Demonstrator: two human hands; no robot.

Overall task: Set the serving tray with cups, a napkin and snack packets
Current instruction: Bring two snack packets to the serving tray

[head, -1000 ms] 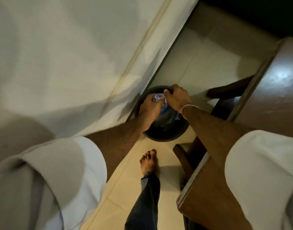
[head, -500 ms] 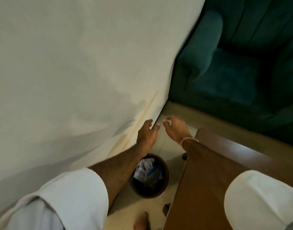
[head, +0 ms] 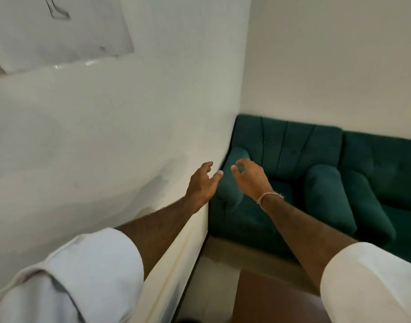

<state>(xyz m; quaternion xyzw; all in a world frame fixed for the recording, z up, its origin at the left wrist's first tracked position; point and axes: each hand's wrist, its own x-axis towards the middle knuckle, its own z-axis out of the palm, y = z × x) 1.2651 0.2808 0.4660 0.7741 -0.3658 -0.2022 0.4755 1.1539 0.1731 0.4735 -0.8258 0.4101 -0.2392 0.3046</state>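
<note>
Soft even room light, slight motion blur, wide-angle bend at edges, no glare

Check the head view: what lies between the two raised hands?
Nothing held. In the head view the left hand and right hand hang apart, empty; only the green sofa's armrest shows behind the gap.
</note>
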